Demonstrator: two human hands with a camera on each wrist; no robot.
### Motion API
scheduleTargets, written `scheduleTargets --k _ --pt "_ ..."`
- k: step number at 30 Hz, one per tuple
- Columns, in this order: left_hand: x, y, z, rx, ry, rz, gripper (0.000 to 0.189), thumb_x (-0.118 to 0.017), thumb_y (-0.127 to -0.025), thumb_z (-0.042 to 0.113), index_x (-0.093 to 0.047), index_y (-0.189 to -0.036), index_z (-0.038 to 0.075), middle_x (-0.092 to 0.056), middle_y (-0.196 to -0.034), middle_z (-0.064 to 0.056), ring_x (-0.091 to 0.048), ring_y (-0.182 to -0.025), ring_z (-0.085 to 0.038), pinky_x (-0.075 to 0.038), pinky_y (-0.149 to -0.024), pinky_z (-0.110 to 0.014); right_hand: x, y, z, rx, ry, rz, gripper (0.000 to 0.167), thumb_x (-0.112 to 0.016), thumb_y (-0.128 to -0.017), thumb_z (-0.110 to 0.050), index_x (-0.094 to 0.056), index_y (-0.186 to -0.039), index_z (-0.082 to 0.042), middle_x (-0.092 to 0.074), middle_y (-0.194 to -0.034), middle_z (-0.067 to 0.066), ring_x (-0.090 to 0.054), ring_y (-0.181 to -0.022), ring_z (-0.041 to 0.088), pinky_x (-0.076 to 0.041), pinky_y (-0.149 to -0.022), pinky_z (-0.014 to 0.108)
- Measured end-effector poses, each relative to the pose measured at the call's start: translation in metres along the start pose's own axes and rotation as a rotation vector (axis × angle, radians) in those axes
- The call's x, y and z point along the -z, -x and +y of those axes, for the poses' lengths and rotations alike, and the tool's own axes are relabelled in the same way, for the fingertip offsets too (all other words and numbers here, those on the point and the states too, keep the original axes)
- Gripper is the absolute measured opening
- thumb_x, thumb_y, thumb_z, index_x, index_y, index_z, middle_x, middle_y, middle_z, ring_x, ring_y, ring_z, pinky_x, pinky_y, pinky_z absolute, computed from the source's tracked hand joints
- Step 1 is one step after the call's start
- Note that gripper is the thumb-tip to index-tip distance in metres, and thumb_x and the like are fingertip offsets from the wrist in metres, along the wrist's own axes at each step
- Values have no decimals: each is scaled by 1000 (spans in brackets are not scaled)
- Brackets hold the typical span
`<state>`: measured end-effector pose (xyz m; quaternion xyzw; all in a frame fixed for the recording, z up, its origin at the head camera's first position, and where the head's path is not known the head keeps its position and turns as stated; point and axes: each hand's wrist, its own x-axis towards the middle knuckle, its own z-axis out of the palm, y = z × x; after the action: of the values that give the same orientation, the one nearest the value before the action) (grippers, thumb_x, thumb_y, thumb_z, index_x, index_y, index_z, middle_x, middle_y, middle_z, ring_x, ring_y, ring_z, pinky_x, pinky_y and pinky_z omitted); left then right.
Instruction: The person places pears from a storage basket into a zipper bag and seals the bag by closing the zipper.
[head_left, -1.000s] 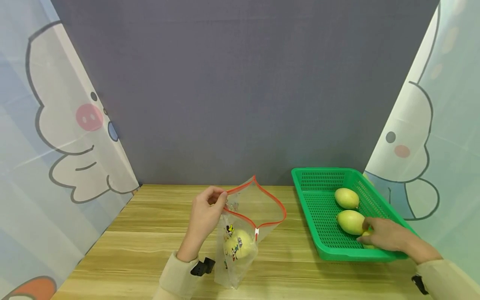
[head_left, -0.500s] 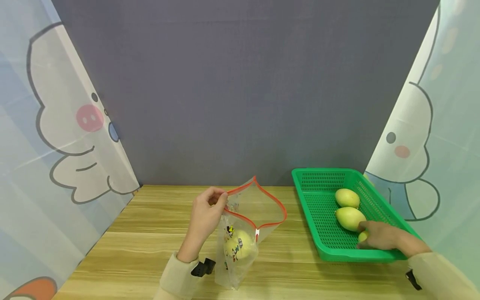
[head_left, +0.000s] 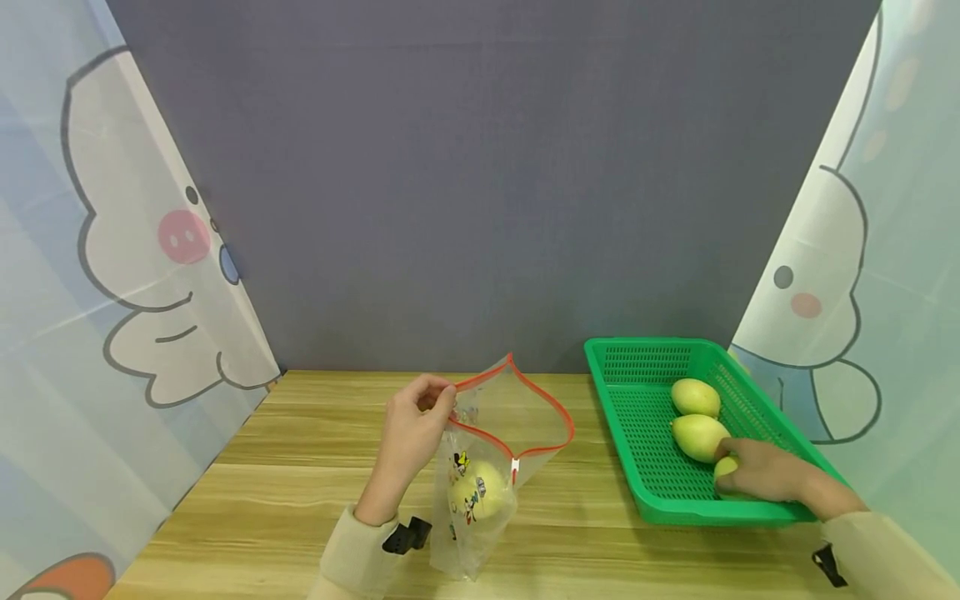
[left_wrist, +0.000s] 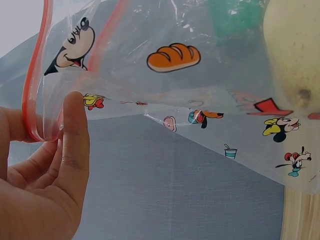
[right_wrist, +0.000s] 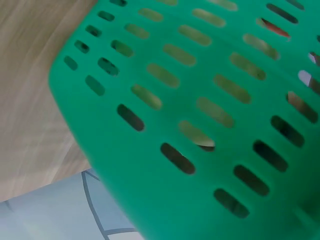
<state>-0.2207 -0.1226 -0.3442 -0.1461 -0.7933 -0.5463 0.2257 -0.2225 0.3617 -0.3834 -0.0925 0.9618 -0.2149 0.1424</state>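
My left hand (head_left: pixel 417 417) pinches the red-zippered edge of a clear, cartoon-printed zip bag (head_left: pixel 487 433), holding its mouth apart. A pale yellow lemon (head_left: pixel 480 490) rests inside the bag; part of it shows at the right edge of the left wrist view. Down in the near right corner of the green plastic basket (head_left: pixel 618 442), my right hand (head_left: pixel 772 473) has thumb and fingers curled round another lemon (head_left: pixel 725 468), mostly covered by the hand. The slotted basket wall (right_wrist: pixel 125 150) fills the right wrist view and hides that hand.
Two more lemons lie in the basket: a middle lemon (head_left: pixel 699 437) right beside my right fingers and a far lemon (head_left: pixel 696 398). Both bag and basket are on a wooden table (head_left: pixel 300 483). A grey backdrop (head_left: pixel 480 183) rises behind, with printed curtains (head_left: pixel 135 275) at both sides.
My right hand has reached in a little further left and taken hold of the near lemon. The middle lemon has shifted slightly away. My left hand and the bag have stayed put.
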Motion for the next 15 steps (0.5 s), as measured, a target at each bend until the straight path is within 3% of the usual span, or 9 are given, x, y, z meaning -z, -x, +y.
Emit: scheduleTargets --k 5,15 --pt "0 0 0 -7 3 4 8 -67 -99 11 -73 -99 6 -70 -83 -7 -62 -67 -14 -51 -57 -28 1 3 -3 16 -17 35 42 -66 -84 -19 -63 -118 4 -54 -84 4 -46 -72 21 -37 -64 38" --pt "0 0 1 -10 2 5 9 -67 -99 11 -73 -99 6 -70 -84 -9 -62 -67 -15 -51 -58 -28 1 8 -7 10 -38 102 47 -66 -83 -21 -60 -121 5 -46 -65 1 -39 -53 13 -36 -51 31"
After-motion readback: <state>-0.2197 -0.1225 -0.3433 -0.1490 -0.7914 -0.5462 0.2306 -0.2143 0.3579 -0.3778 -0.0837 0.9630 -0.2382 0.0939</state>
